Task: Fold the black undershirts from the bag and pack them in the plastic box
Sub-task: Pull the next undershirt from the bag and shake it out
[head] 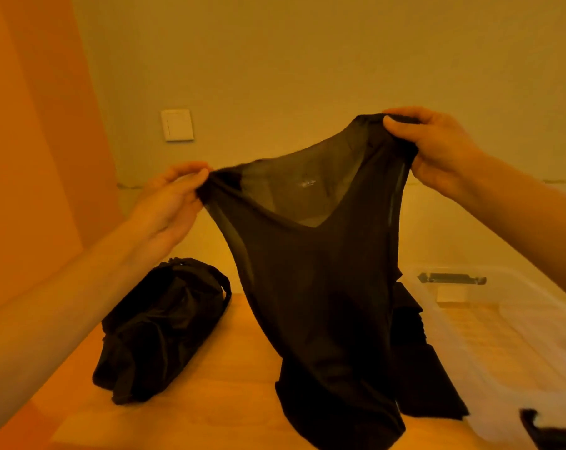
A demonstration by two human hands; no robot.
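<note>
A thin black undershirt (314, 287) hangs spread in the air above the wooden table (210, 384), its V-neck facing me and its hem reaching the tabletop. My left hand (171, 199) pinches its left shoulder strap. My right hand (437, 147) grips the right strap, held higher. A black bag (158, 329) lies crumpled on the table at the left. The clear plastic box (509, 326) stands at the right. A stack of folded black cloth (418, 362) lies between the hanging shirt and the box, partly hidden by the shirt.
A wall runs close behind the table, with a white switch plate (177, 125) on it. The box has a dark latch (452, 278) on its far rim. A dark object (547, 430) shows at the bottom right corner.
</note>
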